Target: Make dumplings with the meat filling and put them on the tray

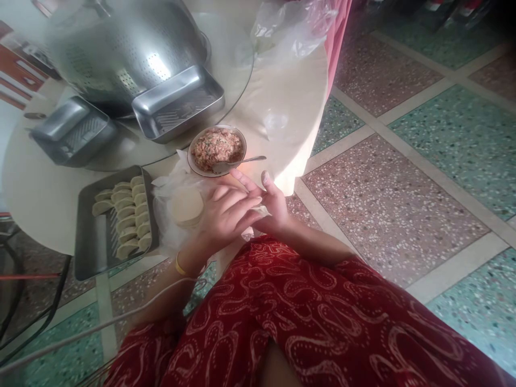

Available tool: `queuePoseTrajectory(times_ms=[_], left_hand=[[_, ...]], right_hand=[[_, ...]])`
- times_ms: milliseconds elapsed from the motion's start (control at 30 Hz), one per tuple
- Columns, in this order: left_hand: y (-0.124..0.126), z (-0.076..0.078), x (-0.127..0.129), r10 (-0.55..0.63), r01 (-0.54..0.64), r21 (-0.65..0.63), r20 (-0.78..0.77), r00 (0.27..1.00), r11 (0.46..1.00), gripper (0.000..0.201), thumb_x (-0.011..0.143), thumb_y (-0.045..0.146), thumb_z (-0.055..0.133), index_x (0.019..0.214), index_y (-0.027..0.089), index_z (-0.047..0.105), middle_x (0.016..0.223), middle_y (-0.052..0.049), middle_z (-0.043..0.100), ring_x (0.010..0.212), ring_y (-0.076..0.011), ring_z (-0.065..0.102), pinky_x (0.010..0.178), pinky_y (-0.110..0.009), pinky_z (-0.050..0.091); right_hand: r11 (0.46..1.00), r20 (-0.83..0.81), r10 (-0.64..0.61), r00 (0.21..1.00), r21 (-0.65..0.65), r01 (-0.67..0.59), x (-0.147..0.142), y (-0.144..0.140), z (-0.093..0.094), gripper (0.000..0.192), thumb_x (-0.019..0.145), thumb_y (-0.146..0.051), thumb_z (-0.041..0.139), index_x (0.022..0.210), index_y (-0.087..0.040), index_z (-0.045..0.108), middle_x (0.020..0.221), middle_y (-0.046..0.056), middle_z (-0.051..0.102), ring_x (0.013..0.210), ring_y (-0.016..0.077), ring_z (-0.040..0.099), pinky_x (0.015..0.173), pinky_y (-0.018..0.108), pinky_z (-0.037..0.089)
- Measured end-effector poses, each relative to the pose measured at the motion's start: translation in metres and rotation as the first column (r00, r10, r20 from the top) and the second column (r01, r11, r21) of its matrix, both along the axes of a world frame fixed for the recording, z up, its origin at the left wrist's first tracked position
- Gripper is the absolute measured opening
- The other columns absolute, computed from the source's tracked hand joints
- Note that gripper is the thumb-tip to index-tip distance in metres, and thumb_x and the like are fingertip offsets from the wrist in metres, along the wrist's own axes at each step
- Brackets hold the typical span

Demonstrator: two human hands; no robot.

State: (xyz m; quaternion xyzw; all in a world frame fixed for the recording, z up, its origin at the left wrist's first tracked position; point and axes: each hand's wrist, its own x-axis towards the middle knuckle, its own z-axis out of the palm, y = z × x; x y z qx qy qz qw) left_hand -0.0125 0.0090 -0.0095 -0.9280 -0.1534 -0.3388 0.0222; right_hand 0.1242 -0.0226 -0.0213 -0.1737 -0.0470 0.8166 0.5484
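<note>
Left hand (226, 215) laid over right hand (272, 207), fingers pressed together around a dumpling wrapper (260, 211); only its pale edge shows between the fingertips. Wrapper stack (186, 207) just left; filling bowl (217, 149) with spoon (237, 164) just beyond.

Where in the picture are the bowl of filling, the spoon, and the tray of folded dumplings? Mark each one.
bowl of filling (234, 135): head view, on the far right rim.
spoon (252, 159): head view, on the middle of the handle.
tray of folded dumplings (91, 247): head view, on the bare floor of the tray, left of the dumplings.
</note>
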Motion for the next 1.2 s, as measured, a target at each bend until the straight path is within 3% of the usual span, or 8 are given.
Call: queuePoseTrajectory(times_ms=[133, 300, 467, 567, 800, 967, 1033, 1200], left_hand=[[0.0, 0.002, 0.001, -0.031, 0.03, -0.032, -0.052, 0.998, 0.999, 0.006, 0.094, 0.028, 0.064, 0.093, 0.023, 0.068, 0.085, 0.0, 0.069, 0.083, -0.0195, 0.056, 0.078, -0.037, 0.044], [-0.004, -0.001, 0.0, 0.034, -0.036, -0.013, -0.162, 0.986, 0.999, 0.016, 0.097, 0.028, 0.058, 0.085, 0.023, 0.068, 0.086, 0.001, 0.068, 0.085, -0.0182, 0.055, 0.082, -0.037, 0.041], [-0.003, -0.004, -0.003, 0.017, -0.02, -0.017, -0.122, 0.992, 1.0, 0.01, 0.095, 0.032, 0.062, 0.1, 0.025, 0.069, 0.092, 0.0, 0.069, 0.085, -0.0198, 0.057, 0.08, -0.039, 0.043], [-0.001, -0.001, -0.001, -0.023, 0.017, -0.056, -0.116, 0.993, 0.998, 0.017, 0.094, 0.035, 0.063, 0.108, 0.026, 0.068, 0.094, -0.002, 0.069, 0.087, -0.0221, 0.057, 0.078, -0.039, 0.045], [0.005, -0.001, 0.002, -0.119, 0.09, -0.143, -0.213, 0.97, 0.986, 0.024, 0.1, 0.033, 0.051, 0.085, 0.025, 0.068, 0.083, 0.0, 0.062, 0.088, -0.0215, 0.058, 0.076, -0.036, 0.046], [0.009, 0.0, 0.0, -0.15, 0.132, -0.15, -0.115, 0.982, 0.98, 0.021, 0.096, 0.042, 0.059, 0.108, 0.027, 0.067, 0.092, -0.002, 0.067, 0.089, -0.0224, 0.059, 0.079, -0.038, 0.047], [0.01, 0.003, -0.002, -0.114, 0.098, -0.172, -0.084, 0.99, 0.98, 0.025, 0.093, 0.043, 0.062, 0.112, 0.027, 0.065, 0.095, -0.002, 0.069, 0.09, -0.0224, 0.06, 0.081, -0.04, 0.047], [0.005, 0.001, -0.004, -0.058, 0.047, -0.121, -0.089, 0.994, 0.991, 0.01, 0.096, 0.033, 0.06, 0.095, 0.026, 0.068, 0.09, -0.001, 0.069, 0.089, -0.02, 0.059, 0.082, -0.039, 0.047]], right_hand=[[0.999, 0.009, 0.027, 1.0, 0.018, -0.027, 0.0, 0.0, -0.004, 0.065, 0.098, -0.06, 0.021, 0.127, -0.02, 0.064, 0.103, 0.007, 0.075, 0.093, 0.0156, 0.069, 0.071, 0.025, 0.057], [0.997, 0.004, 0.018, 1.0, 0.082, -0.018, -0.001, 0.0, -0.012, 0.061, 0.097, -0.061, 0.026, 0.12, -0.022, 0.067, 0.105, 0.006, 0.075, 0.102, 0.0183, 0.067, 0.086, 0.032, 0.057], [0.997, 0.002, 0.013, 1.0, 0.081, -0.013, -0.002, 0.0, -0.012, 0.063, 0.098, -0.06, 0.023, 0.122, -0.021, 0.066, 0.104, 0.005, 0.074, 0.102, 0.0173, 0.068, 0.093, 0.034, 0.054], [0.998, 0.022, 0.027, 0.999, 0.058, -0.028, -0.002, -0.001, -0.01, 0.066, 0.099, -0.058, 0.016, 0.125, -0.02, 0.064, 0.1, 0.005, 0.074, 0.093, 0.0159, 0.069, 0.089, 0.031, 0.055], [0.996, 0.079, 0.028, 0.996, 0.083, -0.034, -0.005, -0.003, -0.015, 0.065, 0.092, -0.066, 0.034, 0.131, -0.02, 0.06, 0.101, 0.005, 0.072, 0.095, 0.0191, 0.067, 0.083, 0.032, 0.056], [0.995, -0.017, 0.074, 0.997, 0.074, -0.072, 0.002, -0.003, -0.013, 0.06, 0.1, -0.054, 0.018, 0.127, -0.022, 0.06, 0.091, 0.003, 0.07, 0.071, 0.0132, 0.062, 0.057, 0.022, 0.052], [0.997, -0.033, 0.071, 0.997, 0.038, -0.069, 0.006, -0.004, -0.01, 0.061, 0.101, -0.051, 0.013, 0.125, -0.022, 0.06, 0.091, 0.003, 0.069, 0.069, 0.013, 0.062, 0.059, 0.023, 0.054], [0.999, -0.051, 0.046, 0.998, 0.002, -0.046, 0.005, -0.004, -0.005, 0.061, 0.101, -0.055, 0.015, 0.122, -0.023, 0.062, 0.097, 0.004, 0.072, 0.078, 0.013, 0.065, 0.069, 0.023, 0.057]])
